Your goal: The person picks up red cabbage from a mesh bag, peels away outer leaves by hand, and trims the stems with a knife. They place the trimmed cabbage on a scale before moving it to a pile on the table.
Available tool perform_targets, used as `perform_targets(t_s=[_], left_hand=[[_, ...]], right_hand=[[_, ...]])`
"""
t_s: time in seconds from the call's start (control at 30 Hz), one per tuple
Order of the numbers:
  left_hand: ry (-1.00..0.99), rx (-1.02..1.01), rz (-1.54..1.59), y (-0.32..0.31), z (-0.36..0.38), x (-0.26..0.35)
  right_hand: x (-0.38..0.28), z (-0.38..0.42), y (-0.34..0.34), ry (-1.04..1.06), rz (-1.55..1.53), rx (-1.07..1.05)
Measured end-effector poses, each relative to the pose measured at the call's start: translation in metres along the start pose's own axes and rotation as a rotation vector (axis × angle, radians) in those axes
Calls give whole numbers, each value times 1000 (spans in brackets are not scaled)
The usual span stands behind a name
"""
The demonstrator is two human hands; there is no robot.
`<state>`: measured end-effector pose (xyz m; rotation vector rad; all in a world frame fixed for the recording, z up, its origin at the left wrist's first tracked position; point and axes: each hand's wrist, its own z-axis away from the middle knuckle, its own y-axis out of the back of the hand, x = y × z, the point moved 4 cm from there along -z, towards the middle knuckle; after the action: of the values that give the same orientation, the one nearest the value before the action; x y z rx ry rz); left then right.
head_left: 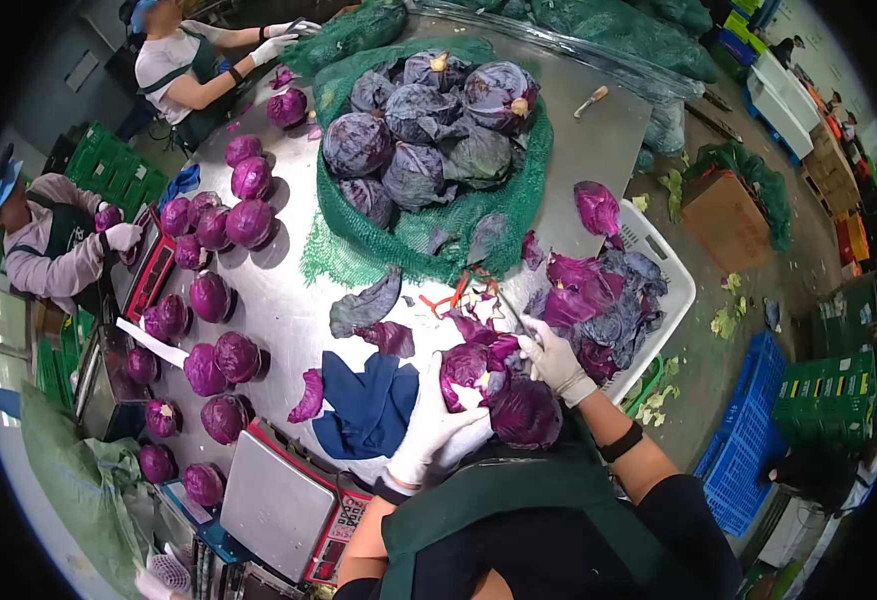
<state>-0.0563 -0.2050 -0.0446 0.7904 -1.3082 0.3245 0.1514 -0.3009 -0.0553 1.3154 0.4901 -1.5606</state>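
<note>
Our left hand (431,420) is cupped around a purple cabbage (467,370). It sits just left of our right hand (556,362), which grips what looks like a knife (515,314) pointing away from us.

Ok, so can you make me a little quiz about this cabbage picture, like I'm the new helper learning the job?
1. Pick one: what colour is the crumpled cloth near the person's left hand?
a) yellow
b) pink
c) blue

2. True or false: that left hand is holding a purple cabbage.

3. Fill in the missing word: the white crate on the right of the picture is piled with loose cabbage ____.

Key:
1. c, the cloth is blue.
2. True, the white-gloved hand is against the cabbage's side.
3. Leaves, some purple and some greyish.
</note>
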Motion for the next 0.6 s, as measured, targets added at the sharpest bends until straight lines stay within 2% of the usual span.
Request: perform_targets(t_s=[0.03,0.1,0.13,0.17,0.23,0.27,0.3,0.33,0.37,0.4,0.43,0.5,0.57,0.6], left_hand=[[19,43,17,-6,-1,-1],[53,90,-72,-10,-5,2],[66,50,-73,-7,-11,17],[76,11,-76,-3,-18,31],[87,1,-180,-5,-19,25],[29,20,-223,-6,-20,19],[-27,39,-267,-6,-19,17],[4,-46,-129,-6,-25,16],[-60,-6,-174,-1,-26,30],[-59,-48,-171,-2,-28,27],[-61,-92,-168,-2,-31,21],[-66,-209,-135,3,-32,8],[-51,-263,-121,14,-27,1],[-50,-273,-93,15,-29,-2]], right_hand=[[-9,7,1,-1,-2,5],[-31,21,2,243,234,87],[-38,25,-4,444,499,69],[-55,30,-11,298,437,-79],[-34,25,-35,426,577,-110],[-29,23,-40,327,569,-103],[-28,18,-39,329,569,-105],[-27,12,-37,349,612,-50],[-25,5,-35,367,654,6],[-36,2,-29,671,651,202],[-6,-18,-23,557,519,168],[30,-42,2,83,79,106],[22,-48,19,256,587,55],[32,-41,19,95,224,54]])
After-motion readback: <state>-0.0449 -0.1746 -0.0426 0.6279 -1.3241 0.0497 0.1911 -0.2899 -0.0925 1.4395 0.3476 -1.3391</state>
